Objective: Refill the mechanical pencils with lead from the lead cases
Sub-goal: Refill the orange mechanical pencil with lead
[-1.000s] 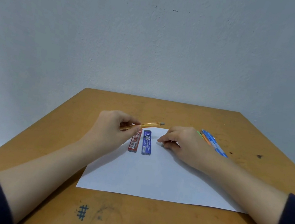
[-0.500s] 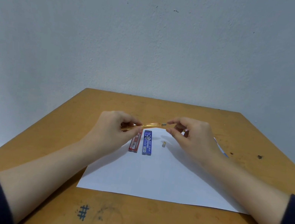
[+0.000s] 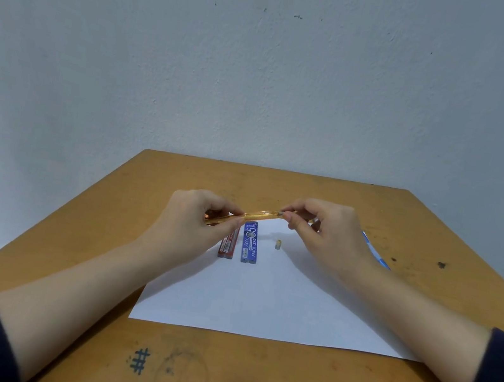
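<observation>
The right hand [image 3: 327, 233] has left the small cap [image 3: 277, 244] on the paper [image 3: 275, 304] and now pinches the tail end of the orange mechanical pencil [image 3: 259, 216], which the left hand [image 3: 196, 218] grips above the table; likely the eraser comes out next; the red lead case [image 3: 227, 246] and blue lead case [image 3: 250, 244] lie unopened beneath.

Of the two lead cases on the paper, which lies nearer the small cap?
The blue case, marked PENCIL LEAD: it lies between the red case and the cap. The red case is partly hidden by the left hand.
</observation>
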